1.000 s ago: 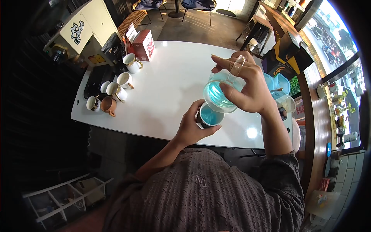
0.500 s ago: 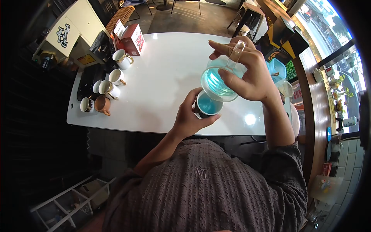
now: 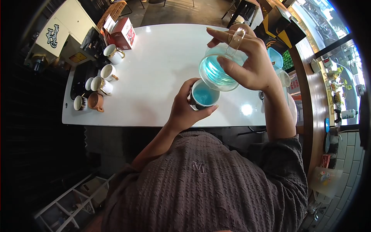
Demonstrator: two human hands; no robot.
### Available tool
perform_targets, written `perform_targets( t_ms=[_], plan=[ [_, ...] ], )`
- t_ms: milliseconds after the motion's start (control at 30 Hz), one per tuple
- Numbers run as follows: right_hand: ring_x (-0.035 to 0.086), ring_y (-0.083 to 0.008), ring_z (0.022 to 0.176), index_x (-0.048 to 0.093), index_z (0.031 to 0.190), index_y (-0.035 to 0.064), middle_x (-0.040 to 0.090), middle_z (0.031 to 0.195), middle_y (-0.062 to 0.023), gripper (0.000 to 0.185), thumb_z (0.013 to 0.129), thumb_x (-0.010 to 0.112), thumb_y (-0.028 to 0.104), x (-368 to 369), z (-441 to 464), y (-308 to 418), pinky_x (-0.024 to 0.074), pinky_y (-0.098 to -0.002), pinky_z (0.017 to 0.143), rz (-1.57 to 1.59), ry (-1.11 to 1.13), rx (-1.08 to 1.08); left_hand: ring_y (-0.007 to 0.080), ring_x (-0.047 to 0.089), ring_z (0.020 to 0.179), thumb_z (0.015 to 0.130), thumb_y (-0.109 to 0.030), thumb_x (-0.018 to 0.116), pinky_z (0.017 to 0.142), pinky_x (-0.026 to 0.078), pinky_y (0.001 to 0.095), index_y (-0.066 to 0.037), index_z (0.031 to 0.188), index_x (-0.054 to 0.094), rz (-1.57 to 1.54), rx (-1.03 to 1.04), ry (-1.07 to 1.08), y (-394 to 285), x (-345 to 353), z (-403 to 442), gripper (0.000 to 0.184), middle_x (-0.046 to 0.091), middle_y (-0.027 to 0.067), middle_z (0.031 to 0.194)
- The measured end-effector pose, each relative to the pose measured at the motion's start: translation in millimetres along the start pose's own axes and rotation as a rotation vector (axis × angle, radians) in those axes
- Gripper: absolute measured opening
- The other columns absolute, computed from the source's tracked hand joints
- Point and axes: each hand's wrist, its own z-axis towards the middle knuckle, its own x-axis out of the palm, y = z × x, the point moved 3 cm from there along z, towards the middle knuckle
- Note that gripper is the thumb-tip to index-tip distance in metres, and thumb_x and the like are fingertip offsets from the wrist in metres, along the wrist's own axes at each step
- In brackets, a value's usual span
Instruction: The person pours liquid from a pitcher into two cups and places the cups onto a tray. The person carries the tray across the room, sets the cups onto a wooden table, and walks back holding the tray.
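My left hand is wrapped round a cup with blue liquid inside, held above the white table. My right hand grips a clear glass pitcher by its looped handle. The pitcher is tilted, with bright blue liquid in it, and its rim is right over the edge of the cup. Whether a stream runs between them is too fine to tell.
Several white mugs and a brown cup stand at the table's left, near a red and white box. Blue containers and black boxes are at the right, beside a wooden counter.
The whole view has shifted, so the table and mugs sit higher and further left. Both hands keep their holds, with the pitcher tilted over the cup throughout.
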Motion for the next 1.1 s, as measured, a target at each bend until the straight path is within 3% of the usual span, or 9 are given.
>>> perform_targets(
  t_ms=[67, 267, 400, 433, 500, 567, 800, 1100],
  plan=[
    [0.062, -0.0268, 0.098, 0.076, 0.096, 0.0, 0.073, 0.11, -0.0143, 0.043, 0.071, 0.064, 0.033, -2, 0, 0, 0.0455, -0.0385, 0.095, -0.054, -0.03, 0.006, 0.0181, 0.065, 0.103, 0.073, -0.016, 0.087, 0.083, 0.055, 0.0299, -0.002, 0.129, 0.045, 0.0, 0.009, -0.001, 0, 1, 0, 0.071, 0.061, 0.0106, 0.114],
    [0.062, -0.027, 0.101, 0.077, 0.094, 0.0024, 0.071, 0.118, -0.0135, 0.04, 0.071, 0.065, 0.033, -4, -1, -5, 0.0479, -0.0397, 0.094, -0.054, -0.027, 0.023, 0.0173, 0.064, 0.103, 0.073, -0.015, 0.087, 0.082, 0.054, 0.0293, -0.002, 0.129, 0.045, -0.029, 0.029, -0.018, 0, 7, 2, 0.071, 0.061, 0.0104, 0.113],
    [0.062, -0.0269, 0.102, 0.077, 0.095, 0.0033, 0.071, 0.116, -0.0135, 0.041, 0.071, 0.065, 0.034, -7, -1, -7, 0.049, -0.0393, 0.093, -0.063, -0.035, -0.001, 0.0169, 0.064, 0.102, 0.073, -0.015, 0.086, 0.082, 0.054, 0.029, -0.002, 0.129, 0.046, -0.022, 0.033, -0.028, -1, 10, 4, 0.07, 0.061, 0.0102, 0.113],
    [0.058, -0.0253, 0.097, 0.071, 0.111, 0.0011, 0.072, 0.107, -0.0124, 0.049, 0.072, 0.064, 0.03, -7, -1, -7, 0.0464, -0.0395, 0.092, -0.054, -0.035, -0.024, 0.0167, 0.064, 0.102, 0.073, -0.014, 0.086, 0.082, 0.054, 0.0289, -0.002, 0.129, 0.046, -0.024, 0.035, -0.031, -1, 10, 4, 0.07, 0.061, 0.0101, 0.113],
    [0.054, -0.0238, 0.093, 0.065, 0.126, -0.0012, 0.074, 0.098, -0.0114, 0.06, 0.073, 0.063, 0.026, -9, 0, -5, 0.0439, -0.0397, 0.091, -0.046, -0.034, -0.047, 0.0166, 0.064, 0.102, 0.073, -0.014, 0.086, 0.082, 0.054, 0.0288, -0.002, 0.129, 0.046, -0.027, 0.038, -0.033, -3, 11, 5, 0.07, 0.061, 0.01, 0.113],
    [0.055, -0.0241, 0.093, 0.066, 0.126, -0.001, 0.074, 0.097, -0.0116, 0.06, 0.073, 0.063, 0.028, -13, 5, 1, 0.0443, -0.0394, 0.091, -0.03, 0.041, 0.014, 0.0168, 0.064, 0.102, 0.073, -0.014, 0.086, 0.082, 0.054, 0.0288, -0.002, 0.129, 0.045, 0.035, 0.049, -0.035, -8, 12, 6, 0.07, 0.061, 0.0102, 0.113],
    [0.055, -0.0228, 0.092, 0.066, 0.125, -0.0012, 0.074, 0.098, -0.0113, 0.059, 0.074, 0.063, 0.028, -16, 8, -1, 0.0448, -0.0383, 0.088, -0.058, 0.018, -0.059, 0.0178, 0.064, 0.103, 0.073, -0.014, 0.086, 0.084, 0.055, 0.0298, -0.002, 0.129, 0.045, 0.016, 0.04, -0.047, -8, 14, 9, 0.071, 0.061, 0.0108, 0.113],
    [0.055, -0.0223, 0.088, 0.066, 0.124, -0.0031, 0.073, 0.098, -0.011, 0.059, 0.072, 0.064, 0.026, -16, 7, -2, 0.0451, -0.0377, 0.086, -0.012, 0.03, -0.003, 0.0188, 0.064, 0.105, 0.074, -0.015, 0.086, 0.086, 0.055, 0.0309, -0.002, 0.129, 0.045, 0.047, 0.043, -0.061, -7, 13, 9, 0.07, 0.06, 0.0115, 0.115]
  ],
)
